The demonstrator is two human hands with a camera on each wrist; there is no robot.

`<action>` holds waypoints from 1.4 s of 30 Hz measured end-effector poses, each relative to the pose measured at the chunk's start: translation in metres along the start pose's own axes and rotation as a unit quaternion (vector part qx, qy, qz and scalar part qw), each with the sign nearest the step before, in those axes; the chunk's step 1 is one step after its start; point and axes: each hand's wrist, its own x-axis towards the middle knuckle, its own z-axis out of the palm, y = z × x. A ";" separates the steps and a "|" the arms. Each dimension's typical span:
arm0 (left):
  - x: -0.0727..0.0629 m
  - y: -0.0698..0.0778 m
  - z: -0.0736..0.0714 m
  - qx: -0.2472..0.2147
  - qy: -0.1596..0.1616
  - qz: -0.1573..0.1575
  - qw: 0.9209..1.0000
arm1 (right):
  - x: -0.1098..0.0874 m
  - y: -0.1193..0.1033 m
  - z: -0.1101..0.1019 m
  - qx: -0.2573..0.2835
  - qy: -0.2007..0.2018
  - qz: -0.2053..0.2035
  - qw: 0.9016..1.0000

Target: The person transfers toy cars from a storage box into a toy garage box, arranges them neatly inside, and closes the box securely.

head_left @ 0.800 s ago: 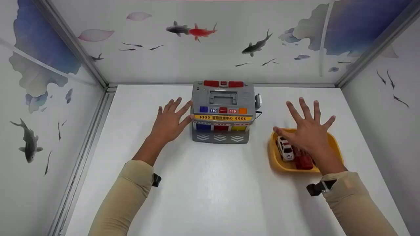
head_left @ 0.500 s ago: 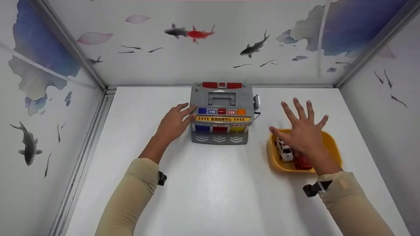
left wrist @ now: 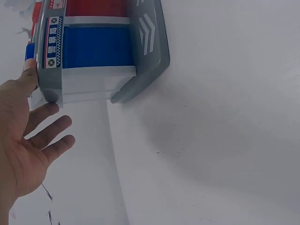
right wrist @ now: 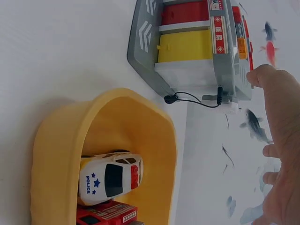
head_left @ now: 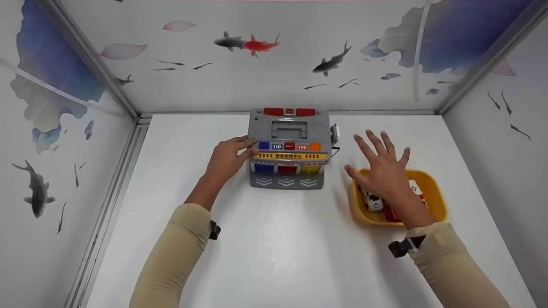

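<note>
A grey toy garage (head_left: 291, 141) with blue, red and yellow doors, a folded carry handle and red roof lights stands at the back middle of the table. My left hand (head_left: 227, 158) grips its left roof edge, thumb on the front corner by the blue button, the other fingers at the side. My right hand (head_left: 383, 175) hovers with fingers spread, over the left part of a yellow bin (head_left: 437, 199), holding nothing. Inside the bin lie a white toy police car (right wrist: 110, 178), a red toy truck (right wrist: 105, 214) and another white-and-red toy, partly hidden under the hand.
A white piece (head_left: 335, 132) and a black cord (right wrist: 197, 101) are on the garage's right side. White panels with painted fish (head_left: 262, 43) enclose the table (head_left: 274, 256) at the back and sides.
My left hand has moved right and taken hold of the garage's left roof edge. My right hand has shifted left over the bin, fingers still spread, uncovering the white-and-red toy.
</note>
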 end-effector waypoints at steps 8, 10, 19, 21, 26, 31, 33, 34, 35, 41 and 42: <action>0.005 0.002 -0.002 -0.010 0.008 -0.011 1.000 | 0.010 -0.017 -0.001 -0.004 -0.009 -0.037 0.999; 0.005 0.002 -0.002 -0.010 0.009 -0.011 1.000 | 0.013 -0.022 -0.002 0.001 -0.005 -0.053 0.999; 0.006 0.003 -0.001 -0.013 0.011 -0.019 1.000 | 0.026 -0.040 0.004 0.009 -0.018 -0.139 0.990; 0.005 0.003 0.000 -0.013 0.012 -0.017 1.000 | 0.028 -0.042 0.007 0.012 -0.024 -0.148 0.989; 0.005 0.001 0.002 -0.015 0.010 -0.012 1.000 | 0.029 -0.042 0.016 0.028 -0.039 -0.159 0.986; 0.003 0.001 0.002 -0.018 0.007 -0.013 1.000 | 0.030 -0.041 0.020 0.044 -0.045 -0.165 0.984; 0.003 0.001 0.001 -0.020 0.007 -0.012 1.000 | 0.030 -0.042 0.020 0.050 -0.044 -0.170 0.983; 0.003 0.001 0.001 -0.021 0.006 -0.011 1.000 | 0.030 -0.041 0.020 0.052 -0.043 -0.172 0.983; 0.003 0.001 0.001 -0.022 0.005 -0.011 1.000 | 0.030 -0.041 0.021 0.056 -0.043 -0.174 0.982; 0.003 0.000 0.001 -0.024 0.003 -0.002 1.000 | 0.031 -0.041 0.021 0.065 -0.050 -0.169 0.982; 0.003 0.000 0.001 -0.023 0.003 0.000 1.000 | 0.031 -0.042 0.021 0.068 -0.052 -0.168 0.982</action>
